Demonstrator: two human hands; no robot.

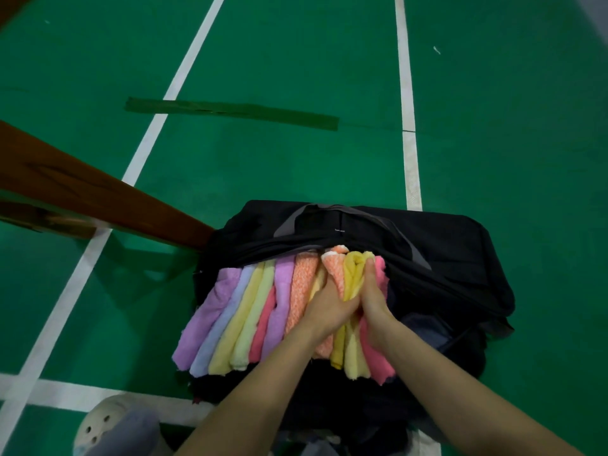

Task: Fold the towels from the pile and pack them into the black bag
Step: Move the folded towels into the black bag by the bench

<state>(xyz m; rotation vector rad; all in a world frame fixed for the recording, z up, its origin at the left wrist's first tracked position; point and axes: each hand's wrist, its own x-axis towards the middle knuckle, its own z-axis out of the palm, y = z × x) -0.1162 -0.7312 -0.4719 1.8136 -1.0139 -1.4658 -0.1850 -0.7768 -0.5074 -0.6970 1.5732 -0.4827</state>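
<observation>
My left hand [324,302] and right hand [373,299] grip a yellow towel [353,274] among folded towels [250,311] filling the black bag [444,251] (right end dark, contents unclear). Beyond the far edge, open green floor [296,60].

Dim, soft overhead light (wide-angle bending at edges), slightly blurry throughout.

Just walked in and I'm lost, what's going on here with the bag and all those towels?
A person is packing folded towels into a black bag on the green floor. Both hands, left hand and right hand, press a yellow towel into the row of pastel towels already standing side by side.
</observation>
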